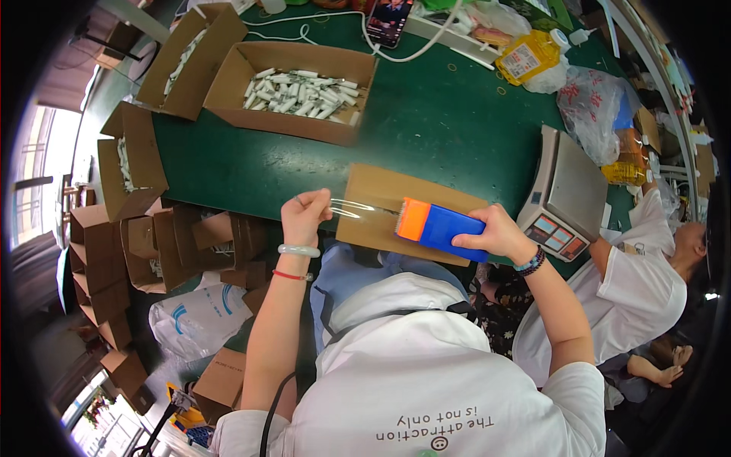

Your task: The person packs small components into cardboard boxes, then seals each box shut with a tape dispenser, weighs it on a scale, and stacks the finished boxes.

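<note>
Indeed, the blue and orange tool (442, 226) lies over the right part of the brown cardboard piece (378, 181), in the closed grip of the right hand (496, 232). Its long axis runs almost sideways, dipping slightly rightward. The orange toothed end points toward the left hand (306, 216), which is just left of the cardboard piece and pinches thin, shiny pale strips (353, 203). These stretch over its left part toward the teeth; whether they touch, I cannot tell. The right hand is the nearer one to the tool, whose body looks flat, boxy and blue.
</note>
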`<state>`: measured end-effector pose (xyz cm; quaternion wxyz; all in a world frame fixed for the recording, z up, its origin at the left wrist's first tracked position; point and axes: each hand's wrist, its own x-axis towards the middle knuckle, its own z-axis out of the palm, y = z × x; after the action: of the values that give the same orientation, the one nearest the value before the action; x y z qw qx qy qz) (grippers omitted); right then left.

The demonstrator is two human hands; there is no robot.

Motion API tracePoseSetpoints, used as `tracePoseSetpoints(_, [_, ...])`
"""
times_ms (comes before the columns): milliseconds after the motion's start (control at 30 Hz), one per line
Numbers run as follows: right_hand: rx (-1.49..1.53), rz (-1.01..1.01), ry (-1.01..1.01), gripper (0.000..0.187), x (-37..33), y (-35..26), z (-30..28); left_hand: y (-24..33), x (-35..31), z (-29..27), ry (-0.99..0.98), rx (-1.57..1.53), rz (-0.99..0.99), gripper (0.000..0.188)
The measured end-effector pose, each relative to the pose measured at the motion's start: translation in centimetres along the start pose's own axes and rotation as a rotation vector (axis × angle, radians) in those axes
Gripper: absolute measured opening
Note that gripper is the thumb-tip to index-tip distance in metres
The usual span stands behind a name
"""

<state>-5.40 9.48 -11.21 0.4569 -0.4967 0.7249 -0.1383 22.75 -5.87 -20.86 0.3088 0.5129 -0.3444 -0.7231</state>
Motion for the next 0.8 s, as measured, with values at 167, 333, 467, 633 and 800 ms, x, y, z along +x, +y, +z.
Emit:
tracePoseSetpoints(167, [-0.054, 0.056, -0.020, 0.042, 0.7, -2.3, 0.2, -1.9, 1.6, -1.2, 0.008, 0.021, -0.010, 0.016])
tracePoseSetpoints(333, [-0.068, 0.053, 0.015, 0.043, 1.2, -2.5, 0.8, -4.9, 3.1, -1.1, 0.052, 0.016, -0.054, 0.017])
tracePoseSetpoints(467, [-0.084, 0.088, 0.021, 0.043, 1.4, -3.2, 0.9, -6.6, 3.8, -0.5, 0.063, 0.018, -0.078, 0.017])
tracePoseSetpoints(633, [-0.112, 0.093, 0.027, 0.042, 1.6, -3.2, 0.9, -6.8, 3.2, 0.4, 0.136, 0.476, 0.282, 0.025])
tracePoseSetpoints(800, [-0.114, 0.103, 0.055, 0.041, 1.6, -2.9, 1.3, -4.6, 3.3, -0.9, 0.054, 0.863, 0.122, 0.038])
